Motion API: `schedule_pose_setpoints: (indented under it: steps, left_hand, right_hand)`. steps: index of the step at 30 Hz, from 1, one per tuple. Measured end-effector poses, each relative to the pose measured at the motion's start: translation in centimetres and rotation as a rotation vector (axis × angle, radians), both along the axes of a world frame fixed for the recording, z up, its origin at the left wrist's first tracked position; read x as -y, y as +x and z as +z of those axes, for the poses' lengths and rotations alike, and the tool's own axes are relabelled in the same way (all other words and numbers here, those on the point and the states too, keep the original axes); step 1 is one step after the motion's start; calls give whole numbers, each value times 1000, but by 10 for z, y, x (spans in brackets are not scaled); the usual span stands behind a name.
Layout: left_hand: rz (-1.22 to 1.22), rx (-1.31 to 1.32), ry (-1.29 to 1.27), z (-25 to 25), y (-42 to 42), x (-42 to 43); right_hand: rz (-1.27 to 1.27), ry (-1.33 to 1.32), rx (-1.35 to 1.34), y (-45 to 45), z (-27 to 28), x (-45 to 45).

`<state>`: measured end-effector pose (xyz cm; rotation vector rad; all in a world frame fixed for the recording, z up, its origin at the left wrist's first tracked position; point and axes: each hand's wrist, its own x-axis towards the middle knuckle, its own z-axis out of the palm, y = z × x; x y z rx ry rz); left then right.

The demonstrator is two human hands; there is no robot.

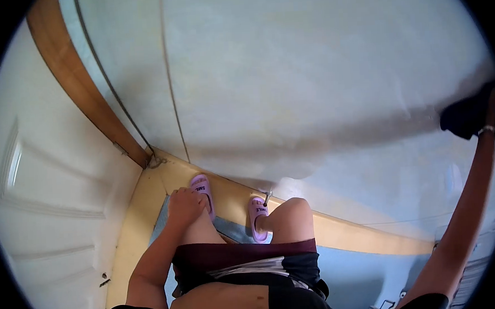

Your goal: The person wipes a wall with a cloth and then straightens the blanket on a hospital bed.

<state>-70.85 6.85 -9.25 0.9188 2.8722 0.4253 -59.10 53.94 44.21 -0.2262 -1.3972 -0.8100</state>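
The right hand [493, 107] holds dark cloth [465, 114]; a loose grip could let it drop beneath. The left hand [187, 206] rests unclenched on the leg [200, 231].

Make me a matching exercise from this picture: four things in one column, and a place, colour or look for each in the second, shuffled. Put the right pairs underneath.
Things
1. left hand
2. dark cloth
3. slippers
4. door

Places, colours and looks
A. pinkish, with dark lettering
B. at the right hand, near the picture's right edge
C. white, with a panelled surface
D. on the left leg, at the knee

Right pairs: 1-D, 2-B, 3-A, 4-C
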Motion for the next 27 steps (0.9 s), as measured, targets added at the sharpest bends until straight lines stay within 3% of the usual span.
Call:
schedule_pose_setpoints:
  steps: [4,5,6,7,8,12,14,15,17,19,21,22,24,25,27]
  left_hand:
    - [-55,-73,158,1,12,-36]
    - [-68,-85,145,2,14,-47]
    - [-91,-106,136,2,19,-60]
    - [-117,-119,131,5,22,-69]
    - [-133,-126,116,6,27,-81]
    - [-269,-160,73,0,45,-129]
    - [-347,-182,92,-2,54,-152]
    - [-377,-190,95,-3,56,-161]
    - [-411,-182,54,0,60,-176]
    - [-442,-174,12,12,56,-187]
    - [-343,87,-285,27,44,-200]
    - [-352,84,-295,24,29,-199]
    - [-391,530,21,8,-10,-183]
    - [-394,528,15,5,-23,-176]
    - [-141,1456,449,2,-40,-166]
  right_hand:
    - [-136,164,17,6,10,-45]
    - [-516,554,-15,11,45,-107]
    - [-687,709,-99,3,34,-83]
    - [-403,363,115,5,9,-53]
    - [196,23,-47,-20,-43,59]
    - [160,199,-241,-12,-14,7]
    - [194,553,-240,-15,-16,0]
    - [179,548,-241,-14,-21,3]
    - [45,230,-238,-11,-40,5]
    - [104,282,-232,-17,-58,1]
    - [141,345,-214,-20,-80,-4]
    - [109,355,-202,-21,-89,-5]
    - [98,394,-233,-25,-100,-5]
    - [126,366,-220,-25,-110,-1]
    - [264,411,-196,-25,-121,17]
